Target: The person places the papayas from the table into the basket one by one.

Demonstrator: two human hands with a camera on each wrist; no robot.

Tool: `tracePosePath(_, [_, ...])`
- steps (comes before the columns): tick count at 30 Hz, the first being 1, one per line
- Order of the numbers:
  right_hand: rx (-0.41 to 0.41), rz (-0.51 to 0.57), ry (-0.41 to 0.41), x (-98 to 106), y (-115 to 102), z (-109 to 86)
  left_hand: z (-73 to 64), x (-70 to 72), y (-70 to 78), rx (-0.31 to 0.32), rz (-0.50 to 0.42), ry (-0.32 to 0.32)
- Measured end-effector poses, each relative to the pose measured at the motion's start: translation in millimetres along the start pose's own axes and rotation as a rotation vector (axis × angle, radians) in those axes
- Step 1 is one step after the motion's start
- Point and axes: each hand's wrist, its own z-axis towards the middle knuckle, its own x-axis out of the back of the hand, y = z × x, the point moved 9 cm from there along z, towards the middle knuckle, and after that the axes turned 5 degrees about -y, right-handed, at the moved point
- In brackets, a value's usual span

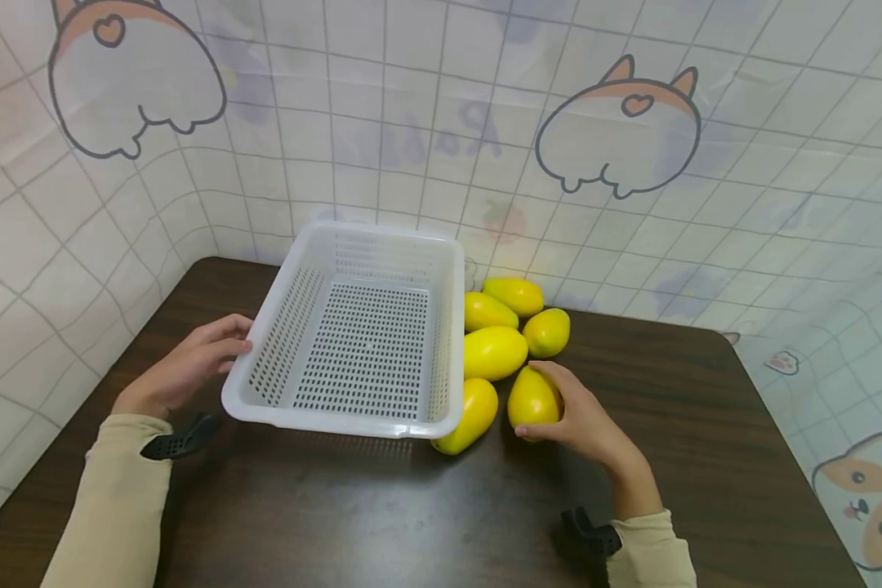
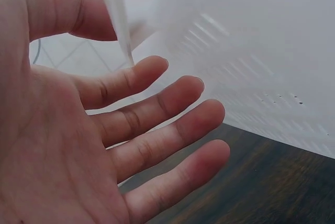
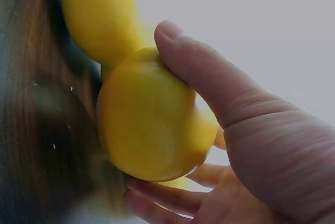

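Note:
A white plastic basket [image 1: 367, 351] with slotted walls and floor sits left of centre, nothing inside it. Its left rim lies between the thumb and index finger of my left hand [image 1: 198, 363]; the left wrist view shows the other fingers [image 2: 180, 130] extended below the rim. My right hand [image 1: 576, 412] grips a smooth yellow mango [image 1: 533, 402], thumb on one side and fingers round the other, as the right wrist view of the mango [image 3: 152, 119] confirms. More yellow mangoes [image 1: 496, 353] lie between the basket and this hand, some partly hidden by the basket's right rim.
Everything stands on a dark wood-grain table [image 1: 382, 523]. A white gridded sheet [image 1: 412, 122] with cartoon animals hangs behind and along the sides. Near the back edge lies a mango [image 1: 514, 296], close to the sheet.

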Motion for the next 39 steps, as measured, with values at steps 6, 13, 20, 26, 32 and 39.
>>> tracePosePath(6, [0.001,-0.008,0.008,6,-1,0.4,-0.2,-0.9,-0.1,-0.013,-0.002,0.0])
tracePosePath(13, [0.014,0.014,0.034,18,-17,3.1,-1.1,-0.2,-2.1,-0.011,0.002,-0.01])
tracePosePath(20, [0.022,0.039,0.056,26,-29,0.9,-1.2,-2.5,-1.5,-0.009,-0.013,-0.017])
tracePosePath(26, [0.042,0.088,0.06,27,-44,3.4,-4.1,-0.4,-3.7,-0.005,-0.014,-0.006])
tracePosePath(32, [0.058,0.095,0.082,31,-56,5.7,-3.2,-0.8,-2.8,-0.002,0.001,-0.001])
tracePosePath(39, [0.082,0.142,0.087,32,-72,11.8,-5.1,0.8,-2.2,0.018,0.01,0.011])
